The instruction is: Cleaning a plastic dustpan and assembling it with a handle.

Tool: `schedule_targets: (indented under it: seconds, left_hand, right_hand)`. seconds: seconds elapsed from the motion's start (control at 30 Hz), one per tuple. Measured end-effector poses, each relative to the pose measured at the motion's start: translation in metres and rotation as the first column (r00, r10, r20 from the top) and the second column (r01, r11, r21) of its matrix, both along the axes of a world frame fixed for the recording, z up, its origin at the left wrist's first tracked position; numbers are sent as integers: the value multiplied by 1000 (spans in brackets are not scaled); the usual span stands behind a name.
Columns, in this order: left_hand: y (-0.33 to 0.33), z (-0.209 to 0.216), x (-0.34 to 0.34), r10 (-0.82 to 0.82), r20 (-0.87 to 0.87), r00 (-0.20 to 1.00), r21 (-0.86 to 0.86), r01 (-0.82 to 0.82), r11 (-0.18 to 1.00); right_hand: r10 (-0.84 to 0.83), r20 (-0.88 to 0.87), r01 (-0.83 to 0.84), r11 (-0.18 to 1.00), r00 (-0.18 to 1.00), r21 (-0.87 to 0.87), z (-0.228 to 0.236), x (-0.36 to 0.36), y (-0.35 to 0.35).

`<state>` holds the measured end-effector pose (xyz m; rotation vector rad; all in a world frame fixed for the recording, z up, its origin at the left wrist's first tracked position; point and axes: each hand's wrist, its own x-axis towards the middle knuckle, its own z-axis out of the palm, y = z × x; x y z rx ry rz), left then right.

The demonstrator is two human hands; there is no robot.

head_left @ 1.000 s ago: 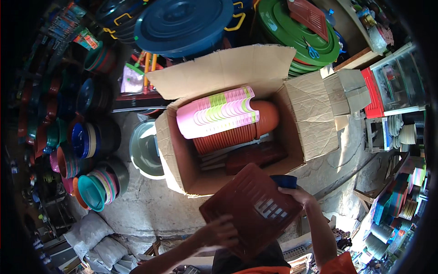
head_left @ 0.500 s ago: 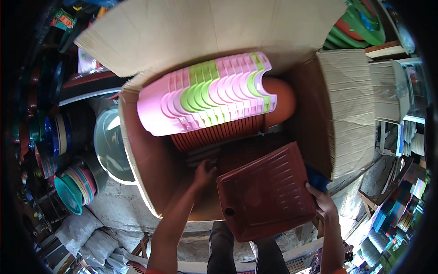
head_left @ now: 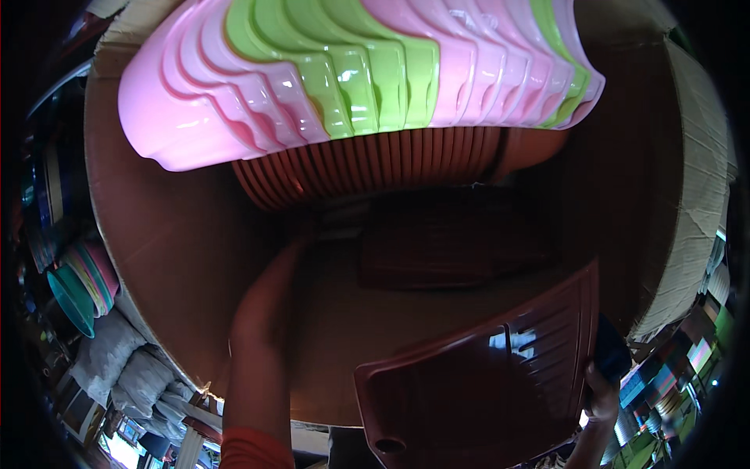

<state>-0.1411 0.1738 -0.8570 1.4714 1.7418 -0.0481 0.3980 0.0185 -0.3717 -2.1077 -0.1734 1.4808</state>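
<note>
My right hand point(head_left: 601, 397) grips the right edge of a dark red plastic ribbed tray point(head_left: 476, 375), tilted over the near side of a big cardboard box point(head_left: 148, 258). A hole shows in the tray's lower left corner. Something dark blue point(head_left: 612, 352) lies against the tray's edge by that hand. My left arm reaches deep into the box, and my left hand point(head_left: 307, 227) is in shadow below a row of nested brown-orange containers point(head_left: 375, 164), its fingers not readable. More dark red ribbed trays point(head_left: 437, 254) lie on the box floor, to the right of that hand.
A nested stack of pink and green plastic pieces point(head_left: 344, 78) lies across the brown-orange row. The box's right flap point(head_left: 699, 187) stands folded outward. Left of the box are stacked coloured basins point(head_left: 82, 285) and grey wrapped bundles point(head_left: 133, 375). Varied goods stand at the lower right.
My view has moved closer over the box. My left hand has gone deeper into it, into the shadow. The tray in my right hand has come nearer to me and tilted more.
</note>
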Motion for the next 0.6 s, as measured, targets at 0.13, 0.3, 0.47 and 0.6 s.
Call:
schedule_targets:
  seconds: [0.13,0.3,0.47,0.6]
  left_hand:
    - [-8,14,30,-263,-367,892,208,354,912]
    - [-15,83,25,-362,-343,867,-7,383,924]
    - [-15,223,40,-275,-37,961,-241,259,935]
    - [-54,314,-7,-266,-113,957,-124,252,960]
  right_hand:
    - [-19,73,20,1000,997,-18,9,-12,10]
    - [-50,-38,49,998,998,-38,4,-17,22]
    - [-81,-288,109,991,954,82,-2,-16,28]
    - [-7,-332,-11,999,943,-52,13,-18,28]
